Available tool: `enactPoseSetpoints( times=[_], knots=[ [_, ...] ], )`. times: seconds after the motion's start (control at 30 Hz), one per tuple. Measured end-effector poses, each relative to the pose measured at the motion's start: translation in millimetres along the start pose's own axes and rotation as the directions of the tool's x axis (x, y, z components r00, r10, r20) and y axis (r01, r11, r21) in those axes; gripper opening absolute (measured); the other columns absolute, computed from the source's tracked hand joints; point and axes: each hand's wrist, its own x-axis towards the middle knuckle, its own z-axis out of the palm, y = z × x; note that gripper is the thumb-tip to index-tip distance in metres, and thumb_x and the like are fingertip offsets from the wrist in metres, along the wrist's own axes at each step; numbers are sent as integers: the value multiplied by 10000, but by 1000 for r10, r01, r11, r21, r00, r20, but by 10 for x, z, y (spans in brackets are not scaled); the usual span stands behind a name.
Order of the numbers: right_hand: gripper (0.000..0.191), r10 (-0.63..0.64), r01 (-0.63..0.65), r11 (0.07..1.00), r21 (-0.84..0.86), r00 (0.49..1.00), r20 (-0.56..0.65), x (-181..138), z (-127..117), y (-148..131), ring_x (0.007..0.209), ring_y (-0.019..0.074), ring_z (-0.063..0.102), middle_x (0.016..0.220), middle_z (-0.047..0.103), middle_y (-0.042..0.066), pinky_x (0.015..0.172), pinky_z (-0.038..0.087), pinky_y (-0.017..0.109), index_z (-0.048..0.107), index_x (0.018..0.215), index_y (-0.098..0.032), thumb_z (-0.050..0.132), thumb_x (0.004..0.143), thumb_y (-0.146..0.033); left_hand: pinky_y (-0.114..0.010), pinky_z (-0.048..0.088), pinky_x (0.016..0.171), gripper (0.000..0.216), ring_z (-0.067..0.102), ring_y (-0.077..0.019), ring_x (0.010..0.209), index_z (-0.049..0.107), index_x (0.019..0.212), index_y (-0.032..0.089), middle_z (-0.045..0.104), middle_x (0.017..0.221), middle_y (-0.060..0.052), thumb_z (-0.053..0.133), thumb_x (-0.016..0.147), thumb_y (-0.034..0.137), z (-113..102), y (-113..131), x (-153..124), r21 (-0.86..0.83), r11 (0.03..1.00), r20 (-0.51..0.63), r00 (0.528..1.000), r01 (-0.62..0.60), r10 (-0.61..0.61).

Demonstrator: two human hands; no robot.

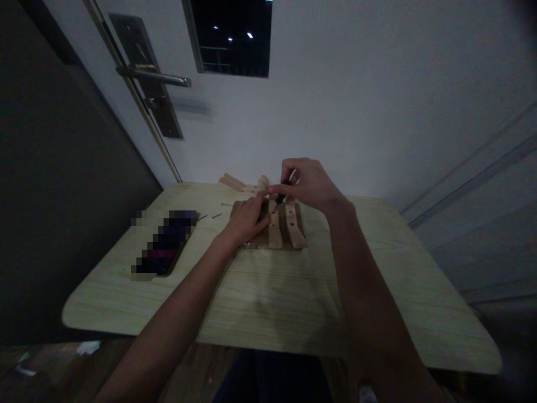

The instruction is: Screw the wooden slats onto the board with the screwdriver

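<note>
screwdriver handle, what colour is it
The screwdriver handle looks black, best seen in the head view.

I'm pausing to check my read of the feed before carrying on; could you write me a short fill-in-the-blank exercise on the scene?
1. The person's ____ hand holds the dark-handled screwdriver.
2. As the camera sees it, the phone lies on the ____ side of the table.
3. Loose screws lie ____ the phone and the brown board.

Missing words: right; left; between.
</note>
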Motion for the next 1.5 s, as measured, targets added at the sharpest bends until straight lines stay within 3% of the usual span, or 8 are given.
enactPoseSetpoints(
  times=[0.23,0.4,0.57,0.73,0.93,1.17,1.3,1.5],
  knots=[
    [75,-12,9,995,103,1000,23,-12,-1,33,707,153,617,824,723,38,684,495,302,735,799,-182,743,779,-255,-461,512,981,600,657,-294,1166,328,1429,220,678,1282,-109,522,869,317,-6,-6,-11,-44,998,-16,999,-35,34],
    [234,-3,-2,993,122,999,37,-40,-7,107,732,152,642,952,748,55,710,534,309,780,995,-199,614,839,-143,-477,516,972,590,657,-305,1169,344,1413,197,677,1288,-128,522,863,314,-13,3,-11,-56,998,-15,999,-36,36],
    [193,-11,11,999,53,1000,-2,-33,-16,84,721,149,623,935,753,54,710,511,305,781,973,-192,695,804,-155,-492,510,986,584,659,-301,1165,342,1414,192,677,1286,-135,515,868,304,-13,7,-9,-59,998,-19,999,-37,36],
    [117,12,-11,1000,13,1000,-20,-12,-28,41,655,143,577,756,704,38,665,450,296,748,819,-165,782,770,-266,-492,509,995,590,645,-306,1197,343,1416,206,672,1303,-122,524,864,308,-17,18,-9,-73,997,-14,999,-32,31],
    [359,40,-44,998,-54,996,-79,-8,31,68,633,124,524,664,603,-1,632,392,276,577,639,-174,812,746,-423,-482,510,990,603,653,-305,1173,332,1426,197,675,1292,-119,509,862,310,-16,24,-4,-46,999,-3,1000,-17,17],
    [160,-35,37,995,91,999,-22,-11,62,36,732,146,611,863,697,22,663,461,274,684,923,-190,742,797,-269,-495,503,996,582,650,-307,1176,338,1423,200,675,1293,-124,507,878,315,3,-2,-1,-69,997,-21,999,-39,37],
    [63,-98,93,991,93,994,52,-5,20,52,820,175,642,890,743,41,755,495,311,747,854,-195,695,820,-210,-493,504,996,586,661,-301,1157,344,1420,195,686,1270,-125,521,872,303,10,-14,-3,-63,997,-29,999,-33,31],
    [274,-84,76,993,91,993,81,-28,5,173,923,194,660,1051,763,66,852,522,356,769,1042,-203,592,849,-121,-493,513,971,574,668,-301,1132,354,1408,196,683,1271,-125,526,868,284,-12,-1,-11,-66,997,-17,999,-45,44]
  ],
)
